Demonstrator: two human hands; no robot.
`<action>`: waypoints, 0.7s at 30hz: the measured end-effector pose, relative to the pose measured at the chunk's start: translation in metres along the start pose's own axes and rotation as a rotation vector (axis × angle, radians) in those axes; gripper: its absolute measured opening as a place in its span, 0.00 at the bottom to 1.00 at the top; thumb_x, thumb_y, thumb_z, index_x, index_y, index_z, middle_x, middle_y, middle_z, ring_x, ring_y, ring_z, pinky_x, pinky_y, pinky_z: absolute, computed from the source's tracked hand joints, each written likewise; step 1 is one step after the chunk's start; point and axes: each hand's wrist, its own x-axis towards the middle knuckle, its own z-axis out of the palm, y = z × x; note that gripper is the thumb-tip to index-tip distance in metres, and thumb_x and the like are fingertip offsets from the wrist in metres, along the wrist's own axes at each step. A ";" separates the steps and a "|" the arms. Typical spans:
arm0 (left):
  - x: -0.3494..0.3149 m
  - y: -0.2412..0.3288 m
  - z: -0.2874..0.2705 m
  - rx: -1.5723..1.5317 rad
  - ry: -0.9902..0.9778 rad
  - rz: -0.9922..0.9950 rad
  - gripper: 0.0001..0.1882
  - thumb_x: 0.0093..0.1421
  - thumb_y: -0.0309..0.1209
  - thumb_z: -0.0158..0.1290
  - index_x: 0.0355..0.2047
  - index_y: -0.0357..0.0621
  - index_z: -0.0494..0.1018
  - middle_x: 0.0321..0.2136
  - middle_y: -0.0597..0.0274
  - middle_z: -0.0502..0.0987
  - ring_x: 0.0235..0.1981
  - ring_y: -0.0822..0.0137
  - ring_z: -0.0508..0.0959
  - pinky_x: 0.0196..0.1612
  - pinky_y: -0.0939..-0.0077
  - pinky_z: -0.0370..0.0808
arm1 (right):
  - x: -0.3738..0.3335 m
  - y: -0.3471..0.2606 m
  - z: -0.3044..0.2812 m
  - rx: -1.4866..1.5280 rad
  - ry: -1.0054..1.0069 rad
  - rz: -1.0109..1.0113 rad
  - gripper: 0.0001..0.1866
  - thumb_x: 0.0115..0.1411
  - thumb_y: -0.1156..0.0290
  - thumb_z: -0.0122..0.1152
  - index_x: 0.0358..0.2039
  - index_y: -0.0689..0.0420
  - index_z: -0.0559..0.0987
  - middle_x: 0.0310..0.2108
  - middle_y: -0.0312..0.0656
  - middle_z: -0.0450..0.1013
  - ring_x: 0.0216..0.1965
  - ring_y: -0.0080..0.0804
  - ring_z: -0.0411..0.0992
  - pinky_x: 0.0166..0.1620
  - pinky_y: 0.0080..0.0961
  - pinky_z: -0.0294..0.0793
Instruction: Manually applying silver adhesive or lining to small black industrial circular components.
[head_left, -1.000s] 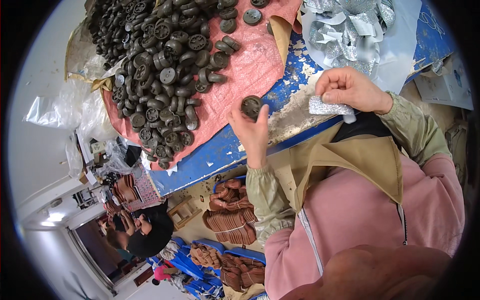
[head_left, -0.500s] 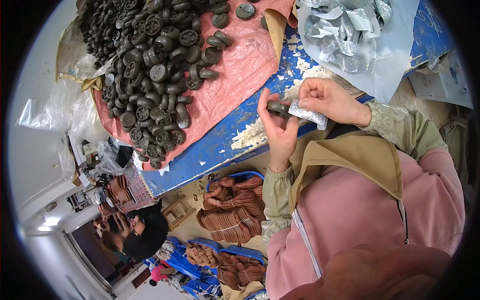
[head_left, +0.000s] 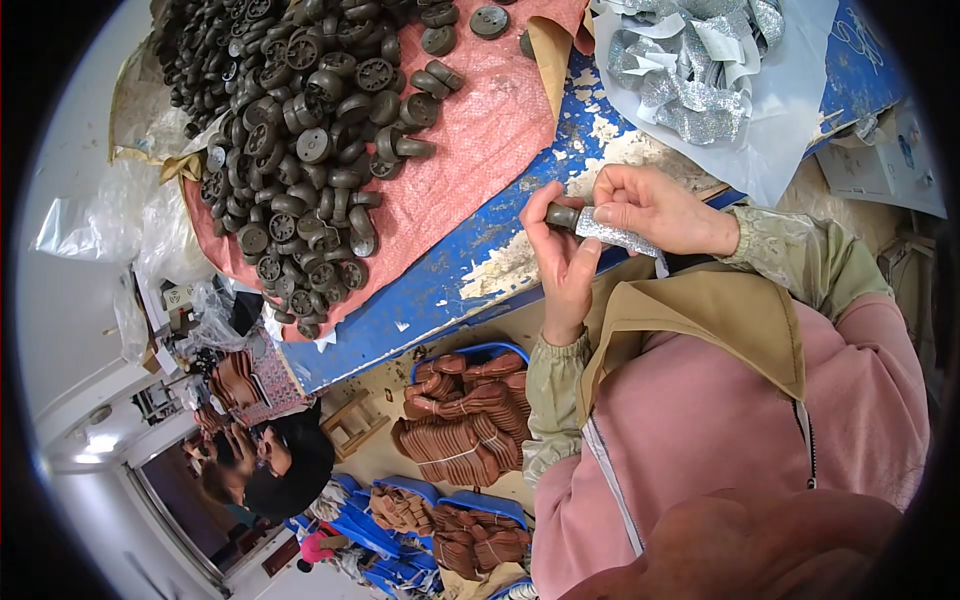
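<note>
My left hand (head_left: pixel 562 262) grips a dark olive-brown rounded piece (head_left: pixel 562 215), like a small shoe heel, between its fingers and thumb. My right hand (head_left: pixel 660 210) pinches a silver glitter strip (head_left: pixel 612 234) between thumb and fingers. One end of the strip lies against the dark piece and its other end hangs down toward my body. Both hands are close together over the near edge of the blue table. Whether the strip is stuck to the piece, I cannot tell.
A big heap of similar dark pieces (head_left: pixel 315 145) lies on a pink woven sheet (head_left: pixel 470 150) over the worn blue table (head_left: pixel 400 320). More glitter strips (head_left: pixel 700 110) rest on clear plastic. Blue bins with bundled brown soles (head_left: pixel 465 440) stand below; people (head_left: pixel 285 470) are farther off.
The dark piece has turned in my left fingers, and the strip now lies lower along it. My right hand has shifted slightly left and down, still pinching the strip.
</note>
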 end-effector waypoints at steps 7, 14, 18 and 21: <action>-0.001 0.001 0.005 0.115 0.059 -0.002 0.32 0.52 0.27 0.49 0.59 0.42 0.54 0.50 0.57 0.61 0.48 0.67 0.64 0.57 0.68 0.59 | 0.001 0.004 -0.001 -0.019 0.016 0.020 0.08 0.62 0.69 0.56 0.29 0.56 0.69 0.19 0.25 0.61 0.22 0.10 0.56 0.23 0.13 0.56; -0.002 0.009 0.007 0.181 0.092 -0.059 0.27 0.57 0.25 0.45 0.58 0.43 0.56 0.46 0.57 0.63 0.46 0.69 0.64 0.56 0.70 0.58 | 0.002 0.006 0.001 -0.001 0.019 0.036 0.08 0.62 0.69 0.56 0.28 0.57 0.69 0.19 0.25 0.60 0.21 0.10 0.54 0.22 0.13 0.54; -0.002 0.013 0.007 0.217 0.078 -0.097 0.30 0.57 0.20 0.43 0.61 0.43 0.52 0.50 0.55 0.61 0.48 0.67 0.64 0.54 0.69 0.64 | 0.004 0.013 -0.001 0.002 0.037 0.020 0.08 0.62 0.69 0.56 0.29 0.57 0.69 0.19 0.27 0.64 0.20 0.10 0.59 0.21 0.13 0.58; -0.004 0.028 0.000 0.120 -0.001 -0.143 0.36 0.56 0.13 0.42 0.64 0.43 0.46 0.54 0.53 0.57 0.50 0.63 0.68 0.51 0.69 0.71 | 0.005 -0.005 -0.004 0.224 -0.049 0.160 0.08 0.63 0.68 0.55 0.31 0.57 0.68 0.24 0.30 0.70 0.21 0.11 0.66 0.22 0.10 0.64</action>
